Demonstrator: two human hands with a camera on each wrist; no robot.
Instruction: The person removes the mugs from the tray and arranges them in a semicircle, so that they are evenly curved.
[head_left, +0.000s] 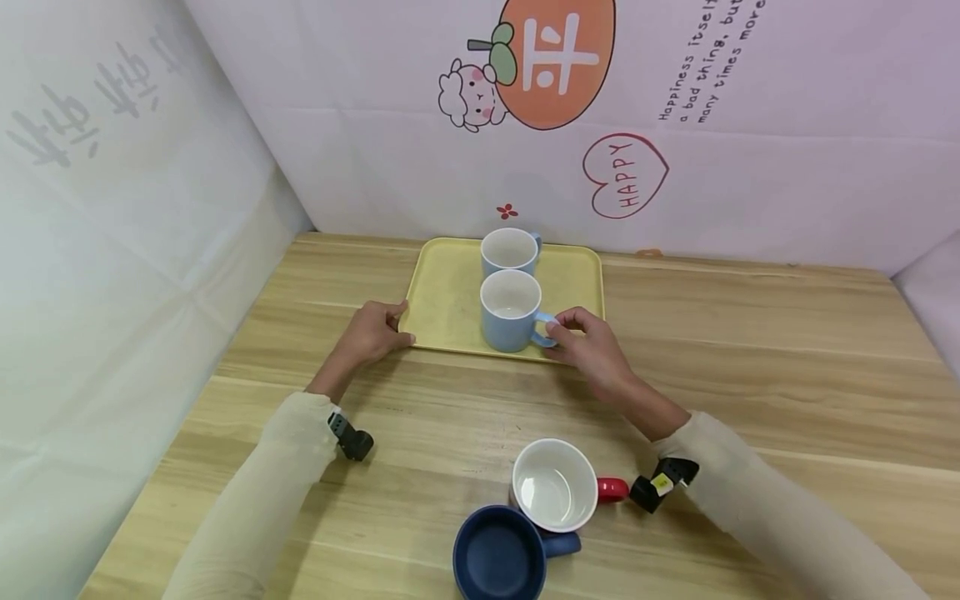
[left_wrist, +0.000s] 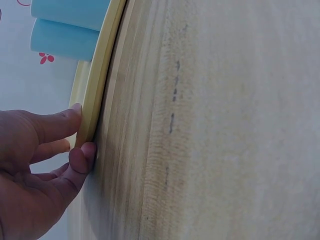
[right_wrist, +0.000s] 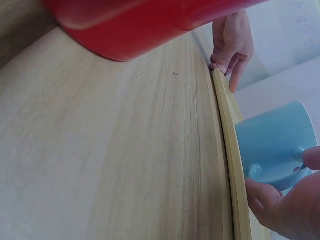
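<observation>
A yellow tray [head_left: 442, 292] lies on the table by the back wall and bears two light blue mugs. My left hand [head_left: 373, 332] grips the tray's front left corner, thumb and fingers on its rim in the left wrist view. With my right hand [head_left: 592, 346] I pinch the handle of the nearer light blue mug [head_left: 507, 327], which stands upright near the tray's front edge. The farther light blue mug [head_left: 504, 248] is right behind it, its lower part hidden, handle to the right.
Close to me on the wooden table [head_left: 750, 358] stand a white-lined mug with a red handle [head_left: 553, 487] and a dark blue mug [head_left: 498, 554], side by side. The red-handled mug is beneath my right forearm's inner side. A printed cloth wall [head_left: 375, 167] rises behind the tray.
</observation>
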